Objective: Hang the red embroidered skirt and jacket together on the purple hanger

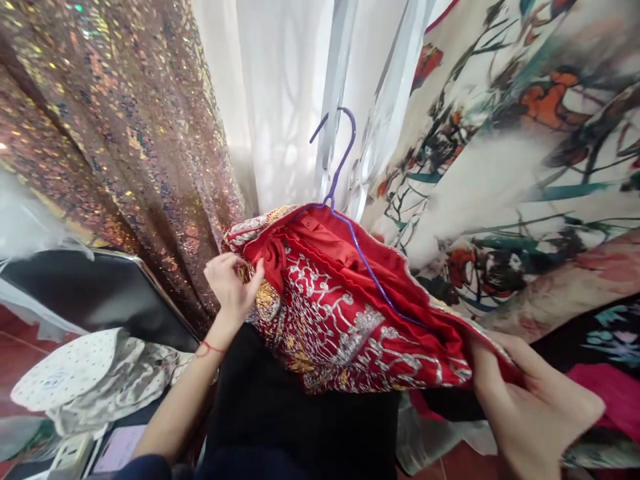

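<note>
Plainly, the red garment (345, 313) stretches between left hand (230, 285) and right hand (537, 397), each gripping an end.

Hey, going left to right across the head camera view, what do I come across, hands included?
Dotted white cloth → left hand → red embroidered garment → right hand → bright pink cloth at the right edge.
</note>
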`<state>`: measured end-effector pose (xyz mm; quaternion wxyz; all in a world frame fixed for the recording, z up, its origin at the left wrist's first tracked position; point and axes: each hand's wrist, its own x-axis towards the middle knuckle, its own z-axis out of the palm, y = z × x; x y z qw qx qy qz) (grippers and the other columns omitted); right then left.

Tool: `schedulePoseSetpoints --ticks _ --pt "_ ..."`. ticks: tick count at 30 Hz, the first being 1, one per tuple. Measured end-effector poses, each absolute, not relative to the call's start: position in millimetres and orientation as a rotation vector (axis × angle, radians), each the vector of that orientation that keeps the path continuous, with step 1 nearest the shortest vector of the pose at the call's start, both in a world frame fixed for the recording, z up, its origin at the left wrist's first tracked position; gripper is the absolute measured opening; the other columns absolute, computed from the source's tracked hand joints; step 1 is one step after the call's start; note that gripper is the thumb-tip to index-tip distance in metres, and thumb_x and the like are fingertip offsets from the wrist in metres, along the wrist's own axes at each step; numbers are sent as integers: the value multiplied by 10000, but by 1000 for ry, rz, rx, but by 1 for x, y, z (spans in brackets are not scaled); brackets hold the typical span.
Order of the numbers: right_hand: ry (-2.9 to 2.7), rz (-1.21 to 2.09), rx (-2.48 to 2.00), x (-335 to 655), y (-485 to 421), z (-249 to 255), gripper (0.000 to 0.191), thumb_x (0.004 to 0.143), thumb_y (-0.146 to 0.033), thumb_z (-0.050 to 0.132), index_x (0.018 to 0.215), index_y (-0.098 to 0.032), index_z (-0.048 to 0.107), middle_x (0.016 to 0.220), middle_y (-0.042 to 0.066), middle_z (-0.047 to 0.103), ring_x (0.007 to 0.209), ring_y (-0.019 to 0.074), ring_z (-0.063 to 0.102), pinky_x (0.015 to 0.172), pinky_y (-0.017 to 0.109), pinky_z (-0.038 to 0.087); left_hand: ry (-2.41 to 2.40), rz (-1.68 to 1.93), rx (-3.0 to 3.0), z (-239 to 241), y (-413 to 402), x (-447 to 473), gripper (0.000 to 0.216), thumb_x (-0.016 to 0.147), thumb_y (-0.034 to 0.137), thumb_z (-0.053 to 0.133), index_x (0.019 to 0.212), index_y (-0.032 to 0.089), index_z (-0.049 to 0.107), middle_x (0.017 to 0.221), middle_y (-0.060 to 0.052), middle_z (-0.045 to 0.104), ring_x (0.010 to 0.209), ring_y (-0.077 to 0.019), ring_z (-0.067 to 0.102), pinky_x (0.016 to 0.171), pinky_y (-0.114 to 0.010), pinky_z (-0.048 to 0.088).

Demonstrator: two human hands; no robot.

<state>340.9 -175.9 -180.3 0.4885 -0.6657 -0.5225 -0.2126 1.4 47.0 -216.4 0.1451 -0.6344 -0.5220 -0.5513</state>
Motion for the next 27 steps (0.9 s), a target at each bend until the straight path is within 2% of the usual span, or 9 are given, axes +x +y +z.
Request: schedulePoseSetpoints --ticks 2,5,8,10,13,16,20,23,27 --pt "-1348 -652 -1559 327 -179 -174 67 875 -184 683 866 -189 749 707 -11 735 565 112 652 606 213 497 -1648 -1562 -1952 -241 45 9 477 793 536 711 1030 193 478 938 -95 605 898 -293 634 885 -470 470" --pt "-1445 -706 -1462 301 -181 -161 63 867 -142 693 881 -198 718 713 -26 731 552 95 644 609 193 499 -1829 -1741 -2039 -251 61 20 603 749 556 730 1097 198 391 1052 -127 623 938 -288 670 822 -419 507" --pt "-1468 -528 -1406 279 -183 -151 72 889 -157 660 851 -215 676 654 -40 682 471 84 566 525 199 456 -1857 -2154 -2077 -245 86 26 573 736 490 731 1052 237 326 945 -52 656 840 -220 690 798 -368 529" --pt "-1502 -292 -1365 269 -185 -147 108 922 -296 645 843 -223 648 616 -39 645 433 93 518 460 216 416 -1843 -2405 -2113 -241 98 25 567 718 441 754 1033 249 324 883 -13 670 783 -180 694 781 -329 546" --pt "-1580 30 -1335 265 -188 -143 316 845 -517 724 804 -223 613 548 -64 558 403 86 446 401 218 362 -1881 -2587 -2095 -240 107 19 570 685 410 794 1057 239 398 963 -47 713 843 -175 718 786 -304 575" --pt "-1574 205 -1450 275 -185 -141 323 800 -454 790 727 -211 591 517 -85 479 419 68 402 414 196 345 -1875 -2542 -2149 -241 108 15 475 688 435 781 1026 197 548 1036 -83 732 907 -189 718 859 -321 580" --pt "-1496 385 -1534 308 -173 -139 313 775 -453 809 746 -200 629 595 -51 564 522 103 509 499 206 421 -1784 -2565 -2115 -237 103 13 432 685 435 762 1006 168 649 1072 -86 745 957 -199 705 952 -340 553" --pt "-1456 304 -1503 330 -166 -139 323 732 -448 840 741 -207 625 650 -31 613 593 130 569 583 223 467 -1748 -2632 -2008 -228 101 10 419 660 429 763 965 162 659 993 -68 741 874 -189 688 868 -323 565" --pt "-1338 -203 -1660 337 -154 -142 210 814 -379 747 787 -212 622 667 -19 643 583 126 569 590 219 400 -1717 -2625 -1897 -208 112 -2 389 705 511 720 873 178 613 848 -33 696 771 -167 633 767 -323 539"
